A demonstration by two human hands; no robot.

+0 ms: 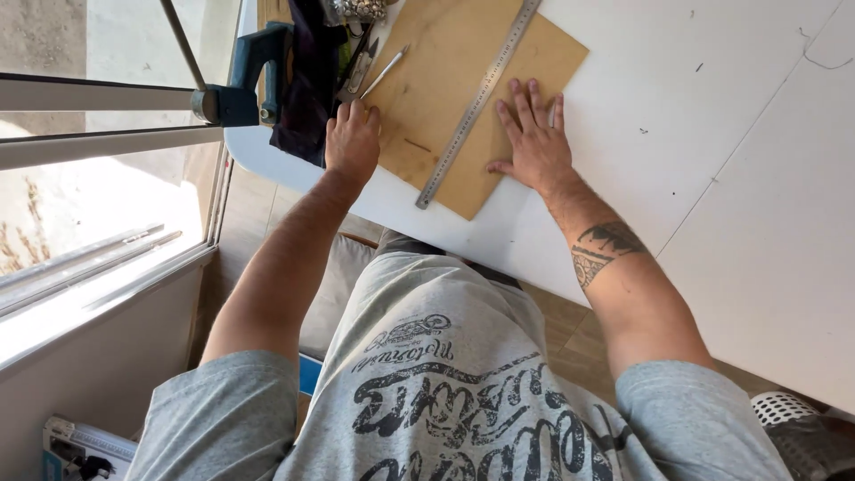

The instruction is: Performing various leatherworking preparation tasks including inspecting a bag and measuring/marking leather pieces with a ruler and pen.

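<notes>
hands apart: left hand [353, 138] fisted at board [445, 98] edge, right hand [533, 142] flat.

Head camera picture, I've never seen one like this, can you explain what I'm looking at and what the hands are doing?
The camera sits on a person's head and looks straight down, so you see their grey shirt, both arms and a white table. No machine is involved, only bare hands. A thin brown board lies on the table, with a long metal ruler slanting across it. The right hand presses flat on the board beside the ruler. The left hand is curled at the board's near edge; whether it holds anything cannot be told. A pen-like tool lies on the board's far end, and a dark green clamp sits at the table's edge.
</notes>
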